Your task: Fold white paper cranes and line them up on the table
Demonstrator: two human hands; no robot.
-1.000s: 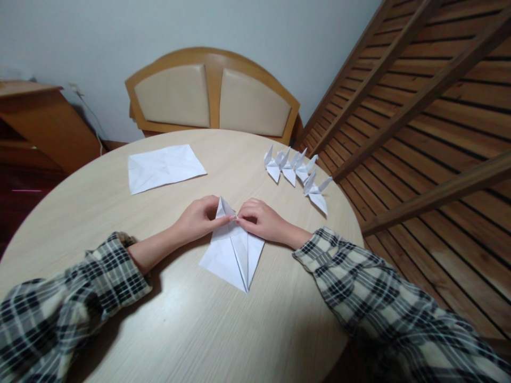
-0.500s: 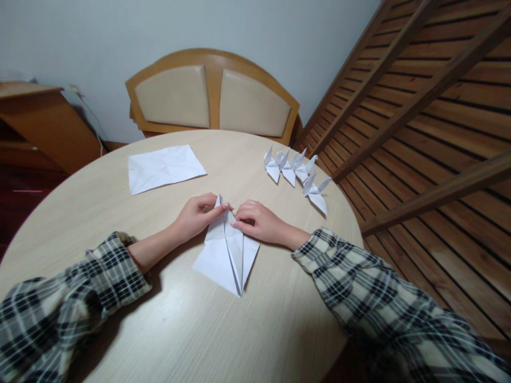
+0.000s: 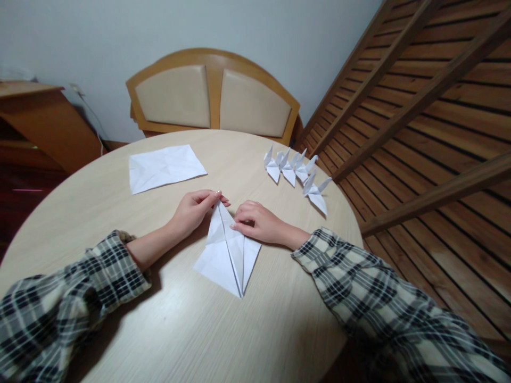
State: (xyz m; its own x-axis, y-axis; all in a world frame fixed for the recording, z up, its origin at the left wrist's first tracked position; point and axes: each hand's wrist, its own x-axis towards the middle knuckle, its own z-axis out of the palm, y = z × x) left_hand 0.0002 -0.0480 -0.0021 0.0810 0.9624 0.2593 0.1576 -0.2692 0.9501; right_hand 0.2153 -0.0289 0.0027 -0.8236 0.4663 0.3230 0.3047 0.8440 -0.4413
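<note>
A partly folded white paper point(image 3: 227, 255) lies on the round pale wooden table point(image 3: 191, 330), its long point toward me. My left hand point(image 3: 195, 210) pinches the top flap of that paper and lifts its tip up off the table. My right hand point(image 3: 259, 222) is curled, its fingertips pressing the paper down at the fold just right of the raised flap. Both arms wear plaid sleeves.
A flat creased white sheet point(image 3: 164, 167) lies at the far left of the table. Several finished white paper cranes point(image 3: 295, 170) stand in a cluster at the far right near the edge. A wooden chair point(image 3: 213, 98) stands behind the table; slatted wood panelling point(image 3: 431, 133) runs along the right.
My left hand has raised the paper's top flap higher and back, away from me. My right hand has stayed pressing the fold. The paper shifted slightly left.
</note>
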